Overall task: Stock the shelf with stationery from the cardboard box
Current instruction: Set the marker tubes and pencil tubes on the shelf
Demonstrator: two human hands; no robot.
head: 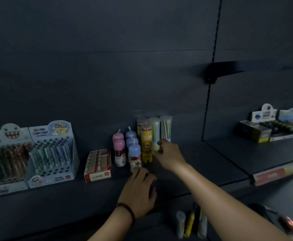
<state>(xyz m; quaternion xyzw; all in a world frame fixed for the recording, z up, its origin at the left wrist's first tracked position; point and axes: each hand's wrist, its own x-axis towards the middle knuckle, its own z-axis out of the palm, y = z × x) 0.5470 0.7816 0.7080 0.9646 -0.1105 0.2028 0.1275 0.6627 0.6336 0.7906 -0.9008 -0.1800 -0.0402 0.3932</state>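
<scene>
item: clear pencil tube [155, 131], upright on shelf [212, 159] beside lion tube [146, 150]. likely light, rigid, slick, tips easily. my right hand [170, 153] pinches it low; left hand [138, 188] flat, holding nothing.

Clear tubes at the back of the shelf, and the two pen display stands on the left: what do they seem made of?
Clear tubes: likely transparent smooth plastic; the coloured sticks inside show through. Pen display stands: probably printed matte card, with flat folded panels and punched holes; blur leaves it open.
</scene>
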